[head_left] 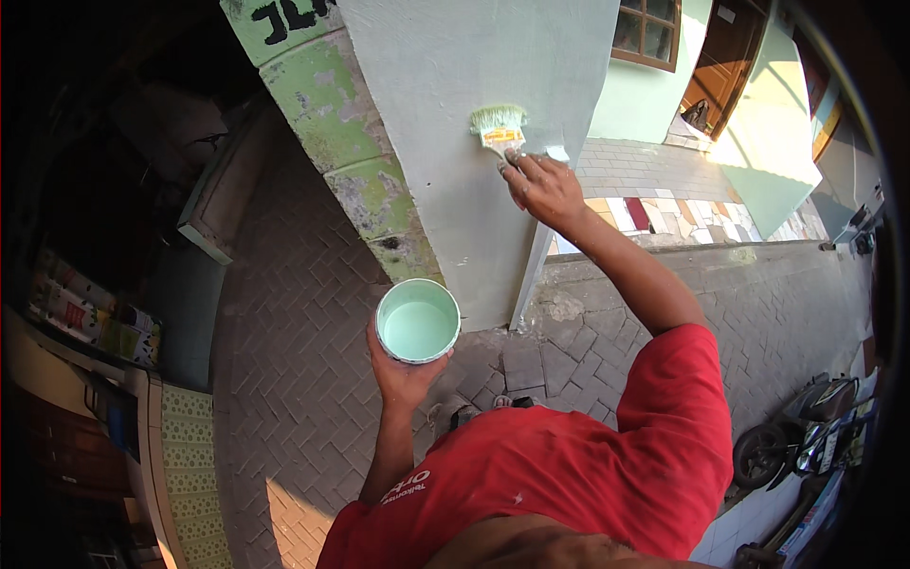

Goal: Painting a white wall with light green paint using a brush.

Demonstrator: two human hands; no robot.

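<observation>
Red cloth of the shirt (pixel 569 455) fills the nearest ground. Just beyond it, the left hand (pixel 406 376) cups the tub (pixel 417 293) from its near side, mouth facing up, with pale green paint (pixel 419 328) inside. Farther out and to the right, the right hand (pixel 550 192) grips the brush (pixel 502 138) by its handle. The brush's long axis runs away from the person, leaning slightly left, bristles (pixel 499 118) foremost over the grey wall face (pixel 474 57); whether they press on it I cannot tell. From the brush, the tub lies back toward the body and to the left, well apart; the right hand is much the nearer to the bristles. Left of the grey face stands a flaking green wall (pixel 353 137); farthest off, at upper right, a brown door (pixel 728 62).
</observation>
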